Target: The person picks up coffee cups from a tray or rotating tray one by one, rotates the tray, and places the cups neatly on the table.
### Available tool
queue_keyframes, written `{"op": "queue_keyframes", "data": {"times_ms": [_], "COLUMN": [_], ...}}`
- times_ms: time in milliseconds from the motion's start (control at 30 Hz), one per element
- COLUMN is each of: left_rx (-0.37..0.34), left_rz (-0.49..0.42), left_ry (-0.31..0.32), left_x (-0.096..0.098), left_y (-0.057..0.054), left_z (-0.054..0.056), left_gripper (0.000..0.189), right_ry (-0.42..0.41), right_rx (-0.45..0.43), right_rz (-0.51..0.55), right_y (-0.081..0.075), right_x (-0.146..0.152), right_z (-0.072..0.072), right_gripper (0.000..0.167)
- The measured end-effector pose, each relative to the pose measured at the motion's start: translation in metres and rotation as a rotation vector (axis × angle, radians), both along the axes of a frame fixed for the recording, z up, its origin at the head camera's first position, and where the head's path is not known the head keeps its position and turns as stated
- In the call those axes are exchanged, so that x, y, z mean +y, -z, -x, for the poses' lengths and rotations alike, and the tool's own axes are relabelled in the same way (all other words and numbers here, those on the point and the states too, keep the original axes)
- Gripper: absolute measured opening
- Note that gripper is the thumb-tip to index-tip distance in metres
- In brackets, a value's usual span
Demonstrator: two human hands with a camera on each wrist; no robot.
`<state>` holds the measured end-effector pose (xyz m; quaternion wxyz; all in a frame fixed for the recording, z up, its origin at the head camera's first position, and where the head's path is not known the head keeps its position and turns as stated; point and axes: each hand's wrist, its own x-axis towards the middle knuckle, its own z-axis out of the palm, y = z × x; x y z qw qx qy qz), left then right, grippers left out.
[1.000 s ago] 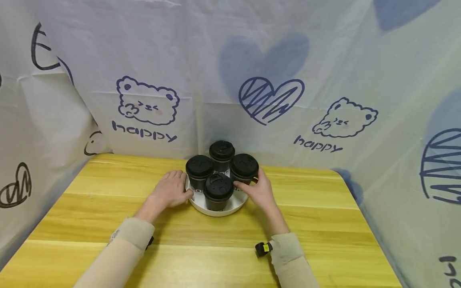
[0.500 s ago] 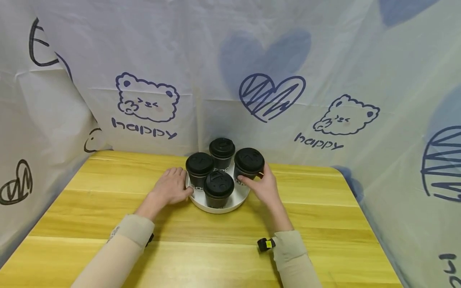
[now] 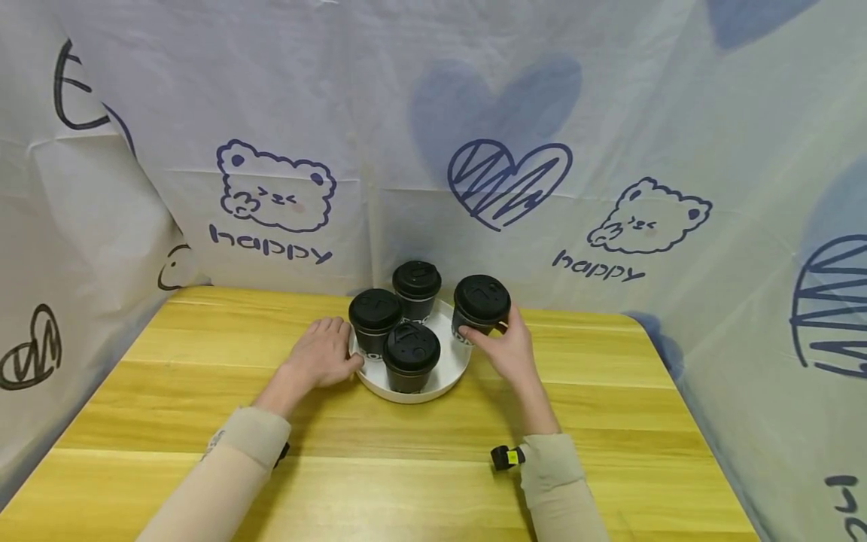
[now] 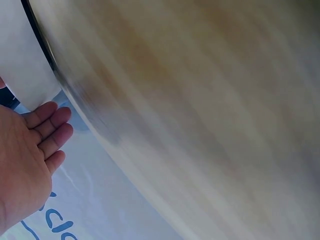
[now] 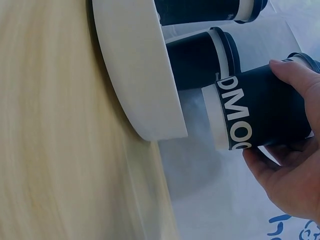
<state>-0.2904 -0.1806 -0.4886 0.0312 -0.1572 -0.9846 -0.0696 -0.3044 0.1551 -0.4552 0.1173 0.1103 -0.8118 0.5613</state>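
My right hand (image 3: 506, 352) grips a dark paper coffee cup (image 3: 482, 301) with a black lid, thumb on one side and fingers on the other. The right wrist view shows this cup (image 5: 270, 107) lifted off the round white plate (image 5: 135, 65), past its rim, with white lettering round its base. Three similar lidded cups stand on the plate (image 3: 448, 369): a front cup (image 3: 410, 360), a left cup (image 3: 375, 320) and a back cup (image 3: 416, 290). My left hand (image 3: 325, 354) lies at the plate's left rim, fingers loosely bent, gripping nothing.
The plate stands on a yellow wood-grain table (image 3: 379, 474), toward its far edge. Behind and at both sides hangs a pale printed cloth (image 3: 393, 150) with hearts and bears, close to the table's back edge.
My right hand has lifted the right-hand cup from the plate and carried it rightward, leaving bare plate beside the remaining cups. The left hand has stayed at the rim.
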Motion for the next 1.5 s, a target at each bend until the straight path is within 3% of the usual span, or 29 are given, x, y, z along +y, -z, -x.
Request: {"op": "queue_keyframes", "data": {"times_ms": [600,1500], "left_rx": [-0.007,-0.012], "left_rz": [0.019,0.025], "left_ry": [-0.003,-0.004], "left_x": [0.000,0.001], "left_y": [0.000,-0.002], "left_z": [-0.002,-0.001], "left_gripper": [0.071,0.070], "right_ry": [0.064,0.265], "right_rx": [0.007,-0.009], "right_rz": [-0.001,-0.055], "right_y": [0.001,0.012], "right_x": [0.024,0.071], "right_z": [0.006,0.013], "right_gripper": [0.078,0.076]}}
